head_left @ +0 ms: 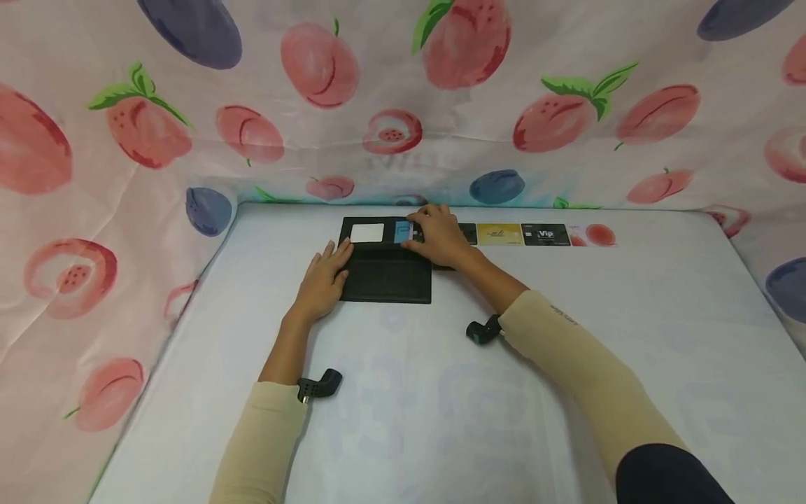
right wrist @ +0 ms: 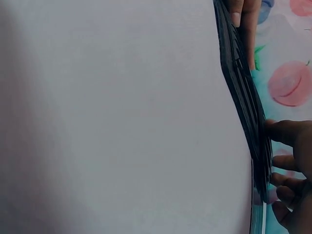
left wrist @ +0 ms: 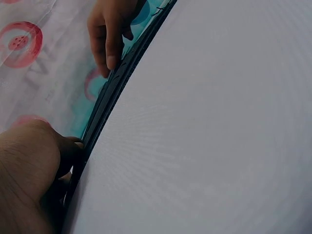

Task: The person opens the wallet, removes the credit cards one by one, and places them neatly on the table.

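Observation:
An unfolded black wallet (head_left: 389,276) lies flat at the far side of the table, with a whitish window panel in its upper half. My left hand (head_left: 324,280) rests along its left edge, fingers extended onto the leather and thumb at the border. At the upper right of the wallet my right hand (head_left: 437,234) holds a blue card (head_left: 404,232), a fingertip at its top edge and the thumb at its bottom. The card's right part is hidden under that hand. Seen edge-on in the right wrist view, the wallet (right wrist: 239,83) shows thin layers, with the right fingers along its far side.
Right of the wallet, cards lie in a row: a dark one (head_left: 468,234), a gold one (head_left: 499,234), a black "Vip" card (head_left: 546,234) and a peach-printed one (head_left: 593,235). A fruit-patterned cloth (head_left: 453,126) hangs behind the white table (head_left: 441,420).

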`<state>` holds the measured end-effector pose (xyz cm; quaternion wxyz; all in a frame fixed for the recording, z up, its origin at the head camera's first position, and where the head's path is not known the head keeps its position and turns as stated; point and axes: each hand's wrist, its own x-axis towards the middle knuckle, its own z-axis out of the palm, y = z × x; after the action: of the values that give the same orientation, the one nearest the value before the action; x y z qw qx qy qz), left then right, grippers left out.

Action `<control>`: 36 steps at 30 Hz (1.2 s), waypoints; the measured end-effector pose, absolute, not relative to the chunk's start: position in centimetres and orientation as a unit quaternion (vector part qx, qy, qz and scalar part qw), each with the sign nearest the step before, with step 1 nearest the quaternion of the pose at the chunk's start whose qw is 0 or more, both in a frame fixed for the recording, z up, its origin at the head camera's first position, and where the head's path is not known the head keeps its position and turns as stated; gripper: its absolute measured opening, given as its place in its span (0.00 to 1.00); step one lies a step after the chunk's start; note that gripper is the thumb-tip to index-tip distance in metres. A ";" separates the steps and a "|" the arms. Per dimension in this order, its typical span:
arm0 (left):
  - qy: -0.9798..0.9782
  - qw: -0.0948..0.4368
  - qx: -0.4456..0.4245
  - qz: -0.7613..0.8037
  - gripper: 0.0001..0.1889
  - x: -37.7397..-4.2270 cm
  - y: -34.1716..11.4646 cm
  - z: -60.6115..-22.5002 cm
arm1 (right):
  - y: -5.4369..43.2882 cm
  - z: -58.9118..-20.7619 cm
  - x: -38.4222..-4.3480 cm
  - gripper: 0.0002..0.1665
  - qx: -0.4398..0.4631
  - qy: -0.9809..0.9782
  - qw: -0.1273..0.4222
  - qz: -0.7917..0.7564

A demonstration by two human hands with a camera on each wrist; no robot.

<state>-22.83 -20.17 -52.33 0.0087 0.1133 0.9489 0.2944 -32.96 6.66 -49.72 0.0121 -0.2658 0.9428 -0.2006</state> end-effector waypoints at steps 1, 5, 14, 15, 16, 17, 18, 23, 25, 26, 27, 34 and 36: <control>0.949 0.008 0.114 0.295 0.29 -22.9 -20.1 -52.3 | 6.6 -49.7 -33.0 0.40 -0.266 0.943 0.010 -0.200; 0.949 0.008 0.115 0.295 0.29 -22.8 -20.1 -52.3 | 6.4 -49.7 -33.0 0.38 -0.263 0.944 0.007 -0.200; 0.948 0.011 0.113 0.298 0.29 -22.6 -20.1 -52.4 | 6.2 -49.9 -32.9 0.37 -0.258 0.944 0.001 -0.207; 0.949 0.013 0.112 0.296 0.29 -22.6 -20.1 -52.3 | 6.2 -49.9 -32.8 0.37 -0.258 0.944 0.001 -0.208; 0.949 0.013 0.113 0.295 0.29 -22.6 -20.1 -52.3 | 6.2 -49.8 -32.8 0.37 -0.257 0.944 0.001 -0.208; 0.949 0.014 0.112 0.294 0.29 -22.6 -20.1 -52.3 | 6.2 -49.8 -32.8 0.37 -0.257 0.944 0.002 -0.208; 0.949 0.014 0.113 0.293 0.29 -22.6 -20.1 -52.3 | 6.2 -49.7 -32.8 0.36 -0.256 0.944 0.003 -0.209; 0.950 0.009 0.116 0.291 0.29 -22.6 -20.1 -52.3 | 6.2 -49.5 -32.7 0.35 -0.253 0.944 0.008 -0.210; 0.949 0.009 0.115 0.292 0.29 -22.6 -20.0 -52.2 | 6.2 -49.5 -32.7 0.35 -0.252 0.944 0.010 -0.211; 0.949 0.009 0.115 0.292 0.29 -22.5 -20.0 -52.2 | 6.2 -49.4 -32.7 0.35 -0.251 0.945 0.010 -0.212; 0.949 0.009 0.114 0.293 0.29 -22.5 -20.0 -52.1 | 6.2 -49.4 -32.6 0.35 -0.251 0.944 0.010 -0.212; 0.949 0.009 0.112 0.294 0.29 -22.4 -19.8 -52.0 | 6.2 -49.4 -32.7 0.34 -0.253 0.941 0.017 -0.223; 0.950 0.009 0.111 0.293 0.29 -22.4 -19.8 -52.0 | 6.2 -49.4 -32.7 0.34 -0.253 0.941 0.019 -0.226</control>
<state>-22.42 -19.83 -51.96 0.0088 0.1109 0.9497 0.2929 -32.72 6.21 -49.44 0.0195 -0.2526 0.9405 -0.2262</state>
